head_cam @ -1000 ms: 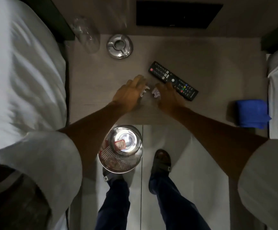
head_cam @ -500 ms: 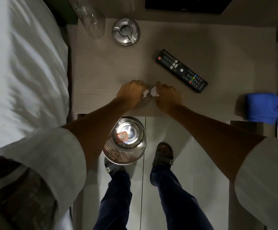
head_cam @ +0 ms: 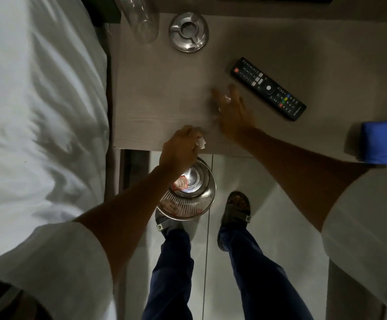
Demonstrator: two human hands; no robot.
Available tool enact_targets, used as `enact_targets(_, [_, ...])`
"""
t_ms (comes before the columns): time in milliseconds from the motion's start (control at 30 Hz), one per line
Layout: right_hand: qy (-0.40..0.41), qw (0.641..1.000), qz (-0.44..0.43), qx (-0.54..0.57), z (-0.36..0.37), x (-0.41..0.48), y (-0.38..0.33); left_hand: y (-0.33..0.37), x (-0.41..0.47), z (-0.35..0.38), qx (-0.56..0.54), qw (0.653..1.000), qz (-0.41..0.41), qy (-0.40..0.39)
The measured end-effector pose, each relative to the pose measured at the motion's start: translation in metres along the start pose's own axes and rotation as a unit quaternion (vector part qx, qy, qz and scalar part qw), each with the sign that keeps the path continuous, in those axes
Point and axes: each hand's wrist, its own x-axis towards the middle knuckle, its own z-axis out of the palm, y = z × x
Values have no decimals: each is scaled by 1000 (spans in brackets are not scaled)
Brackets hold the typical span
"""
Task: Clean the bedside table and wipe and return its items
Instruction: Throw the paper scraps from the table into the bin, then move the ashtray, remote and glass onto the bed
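My left hand (head_cam: 181, 146) is at the front edge of the bedside table (head_cam: 160, 88), closed around a small white scrap of paper (head_cam: 201, 142), right above the metal bin (head_cam: 188, 192) on the floor. My right hand (head_cam: 233, 110) lies on the tabletop with fingers spread and blurred; a bit of white paper (head_cam: 227, 99) shows between the fingers. A black remote (head_cam: 267, 87) lies just right of that hand. A metal ashtray (head_cam: 188, 32) and a clear glass (head_cam: 141, 21) stand at the back left. A blue cloth (head_cam: 383, 144) rests at the right front edge.
A bed with white sheets (head_cam: 37, 100) borders the table on the left. The bin holds a red-printed wrapper (head_cam: 181, 182). My feet in sandals (head_cam: 235, 211) stand on the pale tiled floor in front of the table.
My left hand has pulled back from the tabletop to the front edge with its scrap, over the bin. My right hand has opened and slid forward toward the remote.
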Motion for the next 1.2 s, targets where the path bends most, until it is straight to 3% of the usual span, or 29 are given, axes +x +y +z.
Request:
enact_targets(133, [-47,999,6,-9,4,-14,-6,-8,-43,3,24,999,-19,-10])
enact_targets(367, [-43,991,-45,116,60,-110,-21,-30,-97,36,15,991,-105,-85])
enact_targets(633, [-166,967,31,190,93,-143,-21,-35,-116,60,-71,952,-231,-186])
enact_targets(767, [-156,973,46,164,87,-140,-10,-32,-111,53,-74,947,-231,-213])
enact_targets(833, [-118,978,43,168,78,-132,-2,-33,-103,47,-50,962,-205,-171])
enact_targets(967, [19,982,22,187,48,-100,13,-30,-66,21,17,997,-71,-15])
enact_targets(1100, [140,979,34,145,14,-57,39,-19,3,-9,70,992,79,72])
enact_targets(1200, [168,977,114,66,-7,-27,71,-15,70,-32,114,982,117,95])
